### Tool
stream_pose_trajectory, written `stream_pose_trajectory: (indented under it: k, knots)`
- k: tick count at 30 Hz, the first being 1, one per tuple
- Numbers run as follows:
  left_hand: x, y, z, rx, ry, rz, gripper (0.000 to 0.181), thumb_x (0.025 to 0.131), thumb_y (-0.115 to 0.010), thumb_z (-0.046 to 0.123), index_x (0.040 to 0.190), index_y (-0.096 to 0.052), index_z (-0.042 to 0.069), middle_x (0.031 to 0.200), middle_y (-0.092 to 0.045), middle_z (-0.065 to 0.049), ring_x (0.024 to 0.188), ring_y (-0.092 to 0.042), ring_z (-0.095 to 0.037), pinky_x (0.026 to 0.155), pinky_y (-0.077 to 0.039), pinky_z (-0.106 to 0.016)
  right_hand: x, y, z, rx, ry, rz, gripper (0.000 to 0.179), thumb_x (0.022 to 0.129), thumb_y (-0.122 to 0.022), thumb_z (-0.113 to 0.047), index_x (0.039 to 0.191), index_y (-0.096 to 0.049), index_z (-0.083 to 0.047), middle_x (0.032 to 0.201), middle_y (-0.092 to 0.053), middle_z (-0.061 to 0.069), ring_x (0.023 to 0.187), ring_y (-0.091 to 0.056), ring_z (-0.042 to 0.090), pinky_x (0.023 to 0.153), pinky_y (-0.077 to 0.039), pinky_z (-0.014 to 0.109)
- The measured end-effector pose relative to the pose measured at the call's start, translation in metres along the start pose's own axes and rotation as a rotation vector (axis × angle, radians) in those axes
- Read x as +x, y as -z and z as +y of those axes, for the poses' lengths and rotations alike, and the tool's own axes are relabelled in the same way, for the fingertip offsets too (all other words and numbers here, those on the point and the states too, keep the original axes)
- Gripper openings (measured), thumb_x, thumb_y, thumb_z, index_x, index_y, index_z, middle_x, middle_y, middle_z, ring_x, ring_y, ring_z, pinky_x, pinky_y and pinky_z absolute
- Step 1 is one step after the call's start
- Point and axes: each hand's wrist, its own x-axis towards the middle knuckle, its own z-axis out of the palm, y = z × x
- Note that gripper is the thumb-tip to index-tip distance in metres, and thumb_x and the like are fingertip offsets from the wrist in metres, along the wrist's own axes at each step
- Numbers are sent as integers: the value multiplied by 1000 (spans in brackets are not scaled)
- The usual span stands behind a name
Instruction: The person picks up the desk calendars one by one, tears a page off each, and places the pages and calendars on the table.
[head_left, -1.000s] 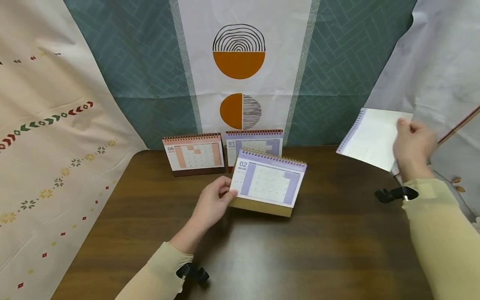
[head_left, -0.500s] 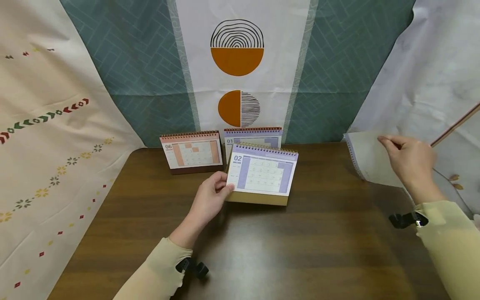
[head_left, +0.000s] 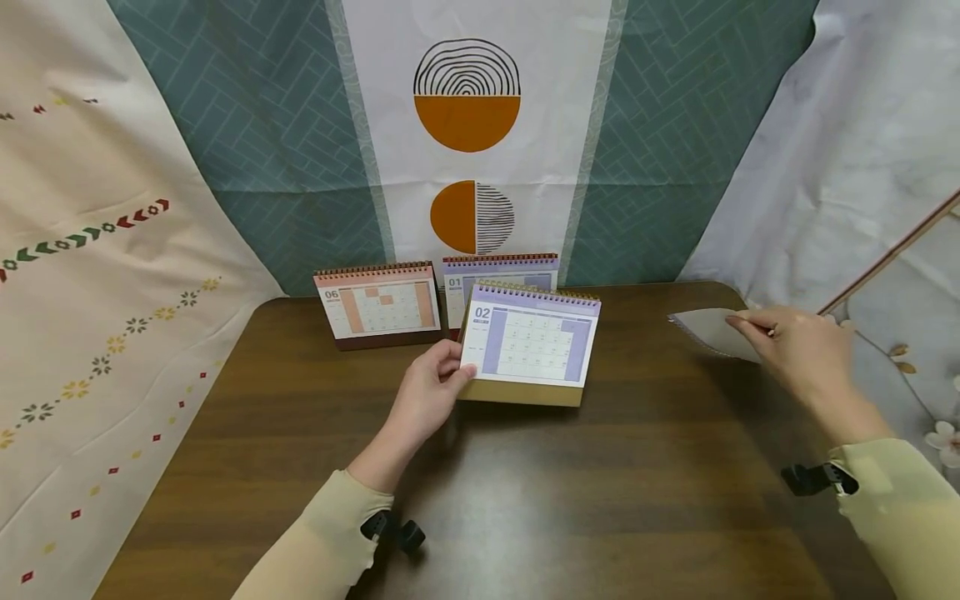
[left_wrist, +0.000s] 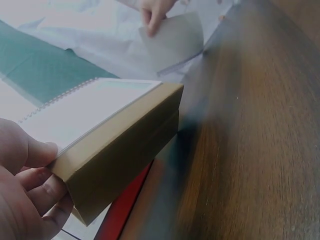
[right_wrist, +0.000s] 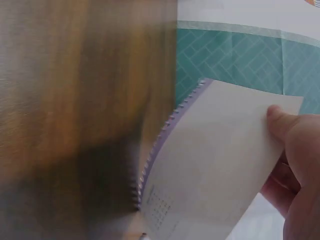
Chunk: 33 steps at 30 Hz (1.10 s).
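Note:
My left hand (head_left: 429,385) pinches the lower left edge of a desk calendar (head_left: 531,337) with a purple page marked 02 and a gold base. In the left wrist view the thumb lies on the calendar's (left_wrist: 120,130) front and the other fingers are beneath it; its base is tilted up off the table. At the far right, my right hand (head_left: 802,354) pinches a loose calendar page (head_left: 712,327) between thumb and fingers. The right wrist view shows this page (right_wrist: 215,155) pale, slightly bent, with a torn-hole purple edge.
A pink calendar marked 06 (head_left: 378,307) stands at the back left of the brown wooden table (head_left: 637,483). Next to it a purple calendar marked 01 (head_left: 498,268) is partly hidden behind the held one. Patterned cloths (head_left: 652,150) hang behind and at the sides.
My right hand has come down and a little left with the page, which has turned nearly edge-on to the head view. The left hand still holds the 02 calendar, which has shifted slightly and turned.

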Motion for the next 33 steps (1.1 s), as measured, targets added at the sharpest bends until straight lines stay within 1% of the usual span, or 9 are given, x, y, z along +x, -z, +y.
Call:
stream_pose_trajectory:
  k: [2,6,9,11,13,17,23,27,33]
  knots:
    - [0,-1,0,-4,3,-1,11,104,-74,0,115,-70,2,109,-83,-12,88,-70,-18,75,-51,-29,-7,0,0,7,11,-66,20,97,-86,-26,111,-88,-11,92,-80,21,56,-64,41,50,-39,56]
    - [2,-3,2,-6,10,-8,12,105,-74,1,115,-70,2,109,-83,-11,89,-70,-18,76,-51,-29,-22,-2,3,45,114,-200,16,95,-88,-18,109,-88,-10,92,-82,14,60,-68,25,47,-45,42]
    - [2,-4,3,-4,8,-17,11,105,-74,1,116,-70,3,109,-83,-10,89,-69,-17,76,-50,-30,-33,-5,6,51,183,-277,8,92,-90,-17,99,-88,-14,89,-81,4,63,-67,15,53,-48,39]
    - [3,-4,4,-1,4,-22,11,105,-73,1,115,-70,3,108,-83,-10,89,-69,-17,76,-50,-31,-41,-7,8,47,198,-313,6,91,-91,-19,92,-86,-21,85,-78,-5,60,-59,8,54,-44,36]
    - [3,-5,5,2,3,-24,11,105,-73,2,115,-70,3,108,-83,-10,89,-69,-17,77,-50,-31,-47,-9,10,47,214,-318,11,89,-92,-19,87,-83,-24,82,-76,-9,59,-52,4,53,-41,36]
    - [4,-7,6,1,14,-26,11,105,-74,2,115,-70,3,110,-83,-10,92,-71,-18,79,-51,-32,-58,-13,13,51,223,-314,18,86,-94,-18,83,-81,-30,81,-75,-11,62,-52,4,56,-42,39]
    - [4,-11,8,-7,30,-32,11,105,-74,3,116,-70,4,110,-83,-9,92,-71,-17,81,-51,-34,-72,-18,18,72,257,-359,20,86,-94,-19,84,-82,-36,85,-73,-20,68,-54,-4,57,-44,34]
    - [4,-13,7,-14,26,-32,11,105,-74,3,116,-70,4,109,-83,-9,92,-71,-16,81,-51,-35,-78,-20,18,87,285,-345,19,85,-94,-18,88,-84,-34,89,-72,-22,68,-53,-8,54,-43,30]
    - [2,-16,7,-13,29,-47,12,105,-74,3,116,-70,4,111,-83,-9,93,-72,-17,81,-52,-36,-86,-21,14,77,230,-364,12,88,-93,-31,91,-83,-37,95,-69,-22,66,-48,-10,49,-36,26]
